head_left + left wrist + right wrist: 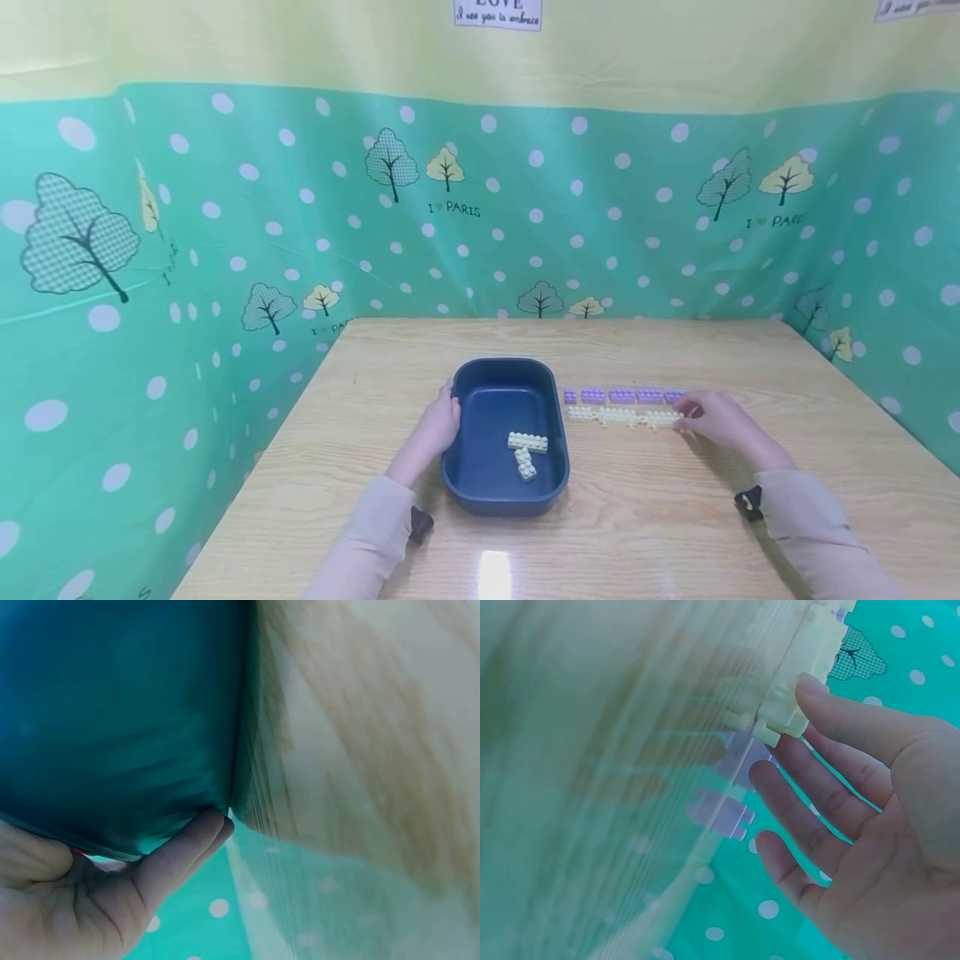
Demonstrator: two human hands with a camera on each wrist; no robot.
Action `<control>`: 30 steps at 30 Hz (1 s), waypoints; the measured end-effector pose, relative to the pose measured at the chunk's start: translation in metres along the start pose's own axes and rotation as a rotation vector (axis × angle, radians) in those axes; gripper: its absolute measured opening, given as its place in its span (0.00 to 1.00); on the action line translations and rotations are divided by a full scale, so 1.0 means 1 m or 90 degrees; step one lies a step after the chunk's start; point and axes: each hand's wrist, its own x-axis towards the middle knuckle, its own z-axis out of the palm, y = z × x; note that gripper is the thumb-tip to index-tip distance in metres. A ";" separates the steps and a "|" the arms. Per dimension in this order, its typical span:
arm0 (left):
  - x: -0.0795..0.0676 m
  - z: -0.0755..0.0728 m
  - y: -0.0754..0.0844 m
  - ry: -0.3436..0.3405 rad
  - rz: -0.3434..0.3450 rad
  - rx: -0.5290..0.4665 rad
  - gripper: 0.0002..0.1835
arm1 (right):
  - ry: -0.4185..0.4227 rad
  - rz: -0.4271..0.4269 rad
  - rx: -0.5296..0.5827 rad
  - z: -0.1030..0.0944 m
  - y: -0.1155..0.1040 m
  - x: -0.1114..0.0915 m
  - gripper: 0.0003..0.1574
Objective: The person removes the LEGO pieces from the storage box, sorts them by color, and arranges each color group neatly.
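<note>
A dark blue rectangular tub [507, 505] stands on the table. At its left side my left hand [437, 423] holds the wall, thumb by the rim and fingers along the outside, as the left wrist view shows [97, 900]. Inside the tub lie a long cream toy brick [528, 442] and smaller cream bricks [526, 467]. To the right, my right hand [717, 421] pinches the end cream brick [791, 701] of a row, thumb on its near side and index finger behind. Its other fingers are spread and loosely bent.
A row of several purple bricks [622, 396] lies just behind the row of cream bricks [617, 416], both right of the tub. The wooden table [637, 517] ends at a green dotted curtain [525, 225] at the back and sides.
</note>
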 end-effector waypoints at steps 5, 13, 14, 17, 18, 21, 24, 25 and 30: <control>0.000 0.001 0.000 0.001 -0.001 -0.001 0.26 | -0.003 0.005 -0.003 0.001 0.003 0.001 0.18; -0.001 0.000 0.001 -0.004 -0.002 0.002 0.25 | -0.003 0.008 -0.013 0.002 0.006 0.003 0.19; -0.001 0.000 0.001 -0.004 -0.002 0.001 0.26 | -0.003 0.006 -0.012 0.002 0.006 0.003 0.19; -0.001 0.000 0.001 -0.003 -0.001 0.002 0.25 | -0.001 0.007 -0.017 0.001 0.004 0.002 0.22; -0.001 -0.001 0.001 -0.002 0.000 0.002 0.25 | 0.000 0.011 -0.020 0.001 0.003 0.002 0.22; 0.000 0.000 0.000 -0.001 0.001 0.002 0.25 | 0.002 0.022 -0.021 -0.002 -0.002 0.000 0.23; 0.000 0.000 0.000 -0.002 -0.002 0.001 0.26 | 0.016 0.013 -0.019 -0.007 -0.011 0.000 0.23; 0.001 0.000 0.000 -0.004 -0.003 0.000 0.26 | 0.022 0.004 -0.021 -0.009 -0.015 0.001 0.23; 0.001 0.000 -0.001 -0.015 -0.009 -0.006 0.26 | 0.069 -0.048 -0.052 -0.013 -0.034 0.004 0.21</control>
